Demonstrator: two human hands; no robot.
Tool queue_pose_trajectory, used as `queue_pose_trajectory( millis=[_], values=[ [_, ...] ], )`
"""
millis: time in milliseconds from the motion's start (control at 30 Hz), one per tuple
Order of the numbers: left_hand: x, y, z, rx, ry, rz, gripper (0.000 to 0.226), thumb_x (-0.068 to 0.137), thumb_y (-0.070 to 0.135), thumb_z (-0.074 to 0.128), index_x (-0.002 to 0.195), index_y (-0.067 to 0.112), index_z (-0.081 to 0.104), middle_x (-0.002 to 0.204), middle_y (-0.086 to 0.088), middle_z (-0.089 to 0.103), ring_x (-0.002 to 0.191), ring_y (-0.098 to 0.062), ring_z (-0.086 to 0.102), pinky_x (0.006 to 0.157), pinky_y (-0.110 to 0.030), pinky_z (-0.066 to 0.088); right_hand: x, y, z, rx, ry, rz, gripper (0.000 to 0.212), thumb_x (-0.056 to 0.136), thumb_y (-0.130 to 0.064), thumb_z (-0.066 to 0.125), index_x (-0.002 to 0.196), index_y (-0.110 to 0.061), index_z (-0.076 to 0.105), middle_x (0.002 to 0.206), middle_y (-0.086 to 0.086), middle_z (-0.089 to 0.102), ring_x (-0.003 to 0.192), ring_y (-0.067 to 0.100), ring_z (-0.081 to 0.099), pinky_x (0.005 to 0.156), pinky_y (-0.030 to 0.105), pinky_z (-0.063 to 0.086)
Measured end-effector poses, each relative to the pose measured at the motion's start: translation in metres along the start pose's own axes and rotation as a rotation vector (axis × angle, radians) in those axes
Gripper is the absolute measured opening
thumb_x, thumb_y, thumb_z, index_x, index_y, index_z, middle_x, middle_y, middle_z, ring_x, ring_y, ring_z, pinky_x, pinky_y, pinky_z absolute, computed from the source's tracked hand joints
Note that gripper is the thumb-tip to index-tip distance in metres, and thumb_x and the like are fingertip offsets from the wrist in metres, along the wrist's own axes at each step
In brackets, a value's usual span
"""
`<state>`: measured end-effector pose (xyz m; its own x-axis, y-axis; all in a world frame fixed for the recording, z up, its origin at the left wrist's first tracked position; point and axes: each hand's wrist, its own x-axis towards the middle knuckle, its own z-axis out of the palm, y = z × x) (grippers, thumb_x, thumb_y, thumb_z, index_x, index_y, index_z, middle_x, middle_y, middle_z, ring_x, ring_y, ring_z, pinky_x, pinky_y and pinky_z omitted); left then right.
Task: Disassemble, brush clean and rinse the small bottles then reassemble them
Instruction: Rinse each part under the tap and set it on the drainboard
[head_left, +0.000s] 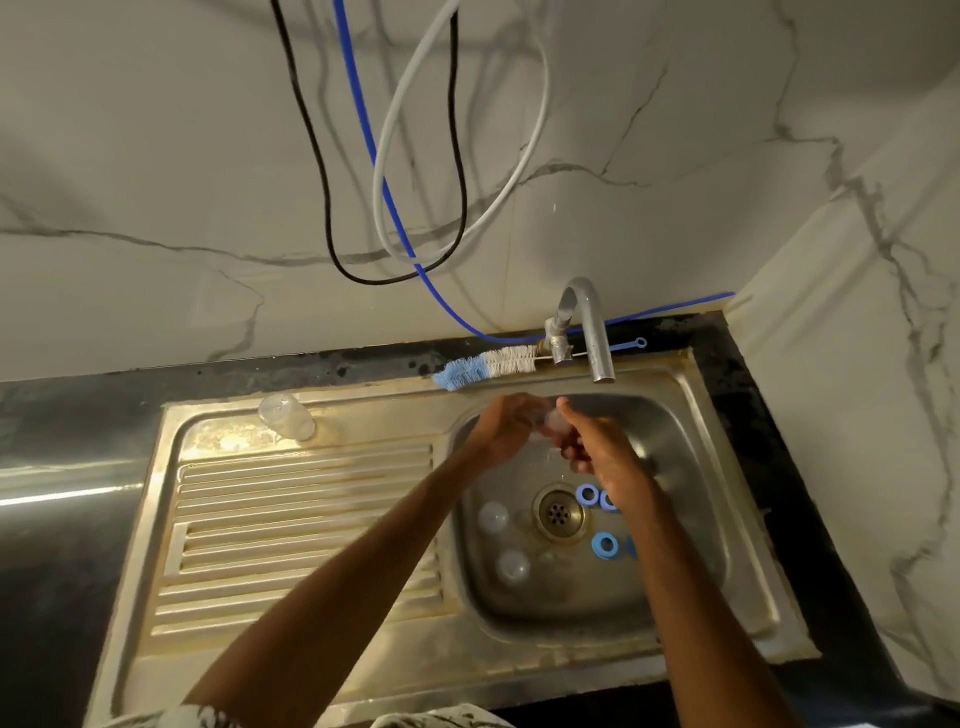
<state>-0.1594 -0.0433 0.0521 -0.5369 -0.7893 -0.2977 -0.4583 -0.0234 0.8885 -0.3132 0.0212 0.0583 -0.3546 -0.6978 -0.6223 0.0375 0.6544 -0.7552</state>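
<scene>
both hands are over the basin (685, 457) under the tap (592, 332); left hand (506, 428) and right hand (597, 447) are both curled onto one small clear piece (548, 418), too blurry to say which part; held there for rinsing, I'd guess; blue rings (605, 545) and clear caps (493, 517) lie loose round the drain (558, 513), probably waiting their turn; one bottle (285, 415) is parked on the drainboard (291, 499); brush (483, 366) lies behind the tap, within reach
</scene>
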Motion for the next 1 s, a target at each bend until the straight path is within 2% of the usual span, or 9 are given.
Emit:
queue_pose_trajectory(
  millis=[100,267,400,533,633,700,800,900,1000],
  values=[
    [-0.021,-0.002,-0.005,-0.149,0.021,-0.039,0.024,0.101,-0.004,0.053,0.119,-0.003,0.067,0.103,-0.014,0.071,0.086,-0.007,0.07,0.074,-0.03,0.062,-0.003,-0.001,0.007,0.095,-0.059,0.052,0.048,0.094,-0.055,0.061,0.094,-0.008,0.073,0.068,0.002,0.067,0.05,0.009,0.049,0.045,0.021,0.034],
    [-0.041,-0.009,-0.016,-0.389,0.08,-0.148,0.023,0.1,0.025,0.065,0.104,0.004,0.075,0.102,-0.024,0.072,0.093,-0.035,0.07,0.081,-0.044,0.058,-0.016,-0.01,0.025,-0.027,-0.083,0.008,0.048,0.096,-0.055,0.058,0.086,-0.011,0.072,0.069,0.005,0.067,0.055,0.012,0.053,0.052,0.025,0.041],
    [-0.051,-0.019,-0.032,-0.553,0.082,-0.208,0.034,0.088,0.034,0.079,0.101,0.003,0.076,0.104,-0.029,0.07,0.092,-0.033,0.063,0.079,-0.042,0.048,-0.024,-0.012,0.036,-0.075,-0.104,-0.057,0.05,0.102,-0.052,0.049,0.099,-0.006,0.07,0.081,0.014,0.072,0.062,0.015,0.059,0.053,0.024,0.045],
    [-0.062,-0.021,-0.05,-0.628,0.128,-0.333,0.048,0.084,0.04,0.081,0.105,-0.002,0.075,0.086,-0.01,0.069,0.084,-0.023,0.061,0.071,-0.03,0.047,-0.032,-0.015,0.044,-0.051,-0.173,-0.193,0.033,0.107,-0.035,0.047,0.117,-0.01,0.067,0.097,0.008,0.078,0.087,0.021,0.073,0.067,0.028,0.054],
    [-0.07,-0.025,-0.063,-0.723,0.083,-0.37,0.035,0.085,0.04,0.081,0.099,0.008,0.08,0.088,-0.01,0.066,0.089,-0.022,0.058,0.075,-0.032,0.043,-0.042,-0.019,0.056,-0.102,-0.275,-0.395,0.019,0.1,-0.027,0.061,0.117,-0.029,0.067,0.106,-0.003,0.074,0.096,0.011,0.072,0.074,0.024,0.058],
    [-0.072,-0.023,-0.07,-0.755,0.068,-0.369,0.031,0.085,0.038,0.081,0.096,0.01,0.08,0.091,-0.012,0.064,0.091,-0.024,0.053,0.074,-0.032,0.04,-0.04,-0.018,0.067,-0.176,-0.196,-0.562,0.019,0.094,-0.027,0.07,0.111,-0.033,0.07,0.106,-0.005,0.075,0.094,0.005,0.072,0.077,0.024,0.059],
    [-0.074,-0.019,-0.083,-0.716,0.08,-0.348,0.045,0.085,0.042,0.079,0.109,0.004,0.076,0.097,-0.018,0.069,0.094,-0.022,0.06,0.081,-0.034,0.044,-0.037,-0.021,0.08,-0.276,-0.001,-0.741,0.025,0.09,-0.026,0.076,0.113,-0.016,0.075,0.102,-0.007,0.076,0.093,0.003,0.071,0.08,0.017,0.056],
    [-0.076,-0.027,-0.094,-0.693,0.068,-0.275,0.043,0.092,0.043,0.072,0.111,0.005,0.075,0.114,-0.022,0.071,0.1,-0.025,0.066,0.09,-0.037,0.049,-0.04,-0.028,0.094,-0.371,0.2,-0.876,0.024,0.093,-0.023,0.074,0.114,-0.011,0.073,0.107,-0.006,0.07,0.093,-0.001,0.065,0.078,0.006,0.049],
    [-0.079,-0.048,-0.1,-0.564,0.146,-0.252,0.032,0.096,0.036,0.067,0.109,0.008,0.075,0.11,-0.014,0.073,0.099,-0.022,0.069,0.086,-0.033,0.053,-0.023,-0.002,0.105,-0.452,0.334,-0.828,0.018,0.097,-0.019,0.069,0.111,-0.008,0.072,0.109,0.001,0.067,0.092,0.009,0.065,0.077,0.009,0.049]
  ],
)
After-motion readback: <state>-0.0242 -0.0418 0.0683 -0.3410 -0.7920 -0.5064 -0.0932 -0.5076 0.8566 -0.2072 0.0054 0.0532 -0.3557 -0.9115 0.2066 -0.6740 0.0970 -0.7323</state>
